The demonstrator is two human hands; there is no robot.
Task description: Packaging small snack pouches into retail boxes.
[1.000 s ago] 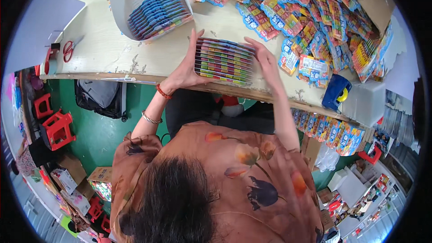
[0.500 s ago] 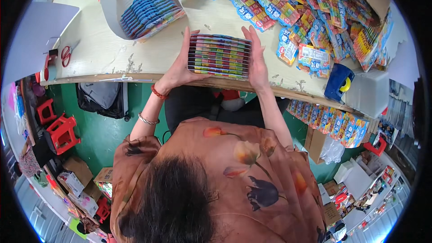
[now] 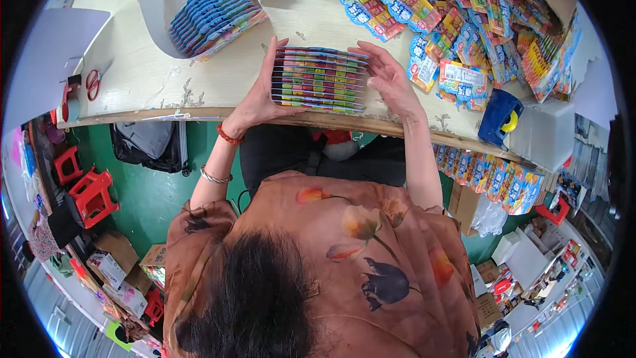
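Observation:
A row of thin blister-packed cards (image 3: 318, 81), with blue edges and many-coloured pieces, stands close together near the front edge of the table. My left hand (image 3: 254, 98) grips its left end, thumb along the near side and fingers along the far side. At the opposite end my right hand (image 3: 399, 91) is open, its fingers spread; the fingertips are close to the far right corner, and I cannot tell if they touch. Farther left, a white box (image 3: 154, 10) holds a similar row of blue-edged cards (image 3: 213, 16).
Loose packaged cards (image 3: 457, 33) lie heaped at the back right. A blue tape dispenser (image 3: 493, 119) and a translucent plastic bin (image 3: 550, 129) stand at the right edge. Red-handled scissors (image 3: 94, 84) lie at the left. More cards (image 3: 493, 176) are lined up below the table on the right.
My right hand has come off the right end of the row and spread its fingers, shifting right. The left hand and the cards have moved slightly left.

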